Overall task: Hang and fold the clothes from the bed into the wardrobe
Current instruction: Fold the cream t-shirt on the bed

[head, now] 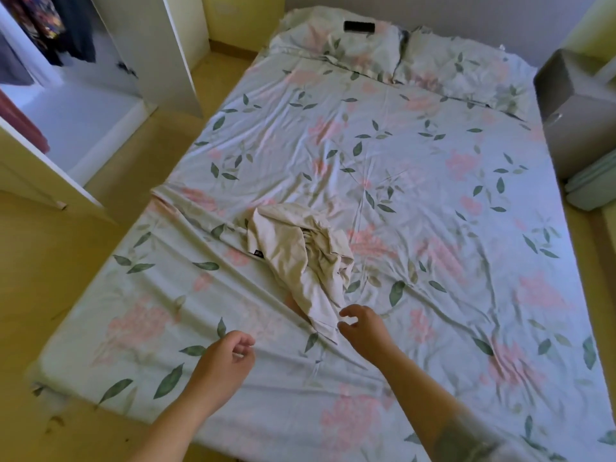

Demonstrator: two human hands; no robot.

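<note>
A crumpled cream garment (301, 258) with a small black label lies on the floral sheet of the bed (416, 181), near its left front part. My right hand (360, 325) hovers just beside the garment's near end, fingers loosely curled, holding nothing. My left hand (226, 358) hangs lower left over the sheet, also loosely curled and empty. The white wardrobe (83, 95) stands open at the upper left with dark clothes hanging inside.
Two pillows (366, 51) lie at the head of the bed, a black flat object (359, 27) on the left one. A grey box (576, 108) and folded pale cloth (593, 185) stand at the bed's right. Wardrobe doors (173, 51) jut out over the floor.
</note>
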